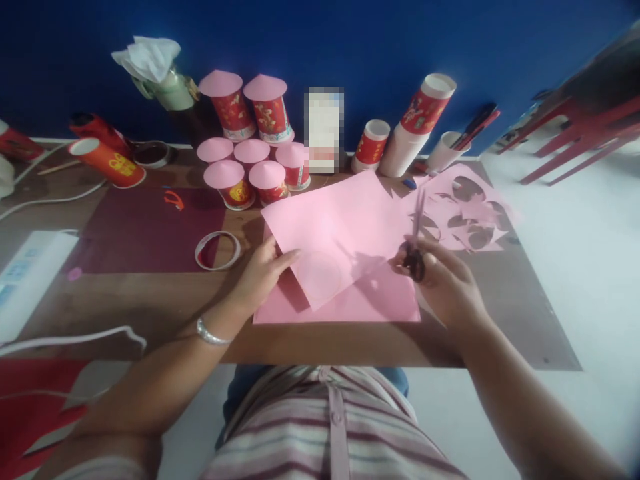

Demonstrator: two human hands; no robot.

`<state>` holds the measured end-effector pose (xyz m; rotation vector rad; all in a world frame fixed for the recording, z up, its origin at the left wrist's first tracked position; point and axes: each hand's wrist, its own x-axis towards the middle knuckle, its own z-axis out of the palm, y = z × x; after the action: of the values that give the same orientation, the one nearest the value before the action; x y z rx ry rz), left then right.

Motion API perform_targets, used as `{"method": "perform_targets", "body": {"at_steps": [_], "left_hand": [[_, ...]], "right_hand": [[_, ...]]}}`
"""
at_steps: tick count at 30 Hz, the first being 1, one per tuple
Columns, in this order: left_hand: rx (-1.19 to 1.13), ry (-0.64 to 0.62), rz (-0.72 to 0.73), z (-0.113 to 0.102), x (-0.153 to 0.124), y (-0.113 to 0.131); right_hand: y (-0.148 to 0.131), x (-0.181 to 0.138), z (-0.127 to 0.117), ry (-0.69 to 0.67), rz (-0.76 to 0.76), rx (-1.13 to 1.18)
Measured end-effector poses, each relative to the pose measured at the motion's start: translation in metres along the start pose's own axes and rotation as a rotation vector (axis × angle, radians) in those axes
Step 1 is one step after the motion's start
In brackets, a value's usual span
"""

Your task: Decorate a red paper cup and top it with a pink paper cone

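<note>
Clock centred on the upper pink sheet [355, 213], 12 pointing away from the person. Nearest: bare strip of brown tabletop [145, 293], then the lower pink paper [385, 303], flat beneath. Upper sheet lies over it, turned askew; faint circle outline near its 6 o'clock corner. Left hand [260, 267] at 8: grip pinching the sheet's edge, thumb on top. Right hand [447, 270] at 4: grip closed around the scissors [414, 261], blades toward 12; contact with the paper cannot be told. Tape roll [220, 267] at 9, lying flat on its side. Pink scraps [483, 210] with round holes at 3. Farther: seven red cups with pink cone tops [267, 88] at 10–11; cup stack [425, 113] at 1, leaning; pen cup [441, 155] at 2. Farthest: blue wall [360, 40].
</note>
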<state>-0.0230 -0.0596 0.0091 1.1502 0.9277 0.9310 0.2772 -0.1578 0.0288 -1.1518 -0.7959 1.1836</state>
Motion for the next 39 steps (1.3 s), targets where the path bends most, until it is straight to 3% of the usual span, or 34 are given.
{"method": "perform_targets", "body": {"at_steps": [6, 10, 15, 20, 24, 27, 30, 35, 39], "left_hand": [[-0.036, -0.05, -0.065, 0.009, -0.006, 0.008], [-0.071, -0.07, -0.114, 0.015, -0.009, 0.01], [-0.031, -0.094, -0.196, 0.02, -0.013, 0.015], [0.209, -0.207, -0.363, 0.034, -0.018, 0.016], [0.169, -0.146, -0.239, 0.045, -0.016, 0.013], [0.038, -0.062, -0.11, 0.048, -0.013, 0.014], [-0.116, 0.003, -0.078, 0.047, -0.015, 0.014], [0.007, -0.026, -0.34, 0.047, -0.025, 0.011], [-0.059, -0.057, -0.397, 0.046, -0.022, 0.014]], "right_hand": [[0.019, -0.014, 0.02, -0.14, 0.169, -0.029], [0.024, -0.02, 0.029, -0.125, 0.242, -0.053], [0.028, -0.023, 0.039, -0.093, 0.22, -0.044], [0.029, -0.026, 0.043, -0.101, 0.208, -0.025], [0.028, -0.029, 0.042, -0.149, 0.197, -0.018], [0.025, -0.033, 0.044, -0.157, 0.206, -0.033], [0.023, -0.038, 0.048, -0.159, 0.241, -0.012], [0.025, -0.044, 0.053, -0.24, 0.311, 0.077], [0.026, -0.048, 0.054, -0.288, 0.271, 0.093]]}}
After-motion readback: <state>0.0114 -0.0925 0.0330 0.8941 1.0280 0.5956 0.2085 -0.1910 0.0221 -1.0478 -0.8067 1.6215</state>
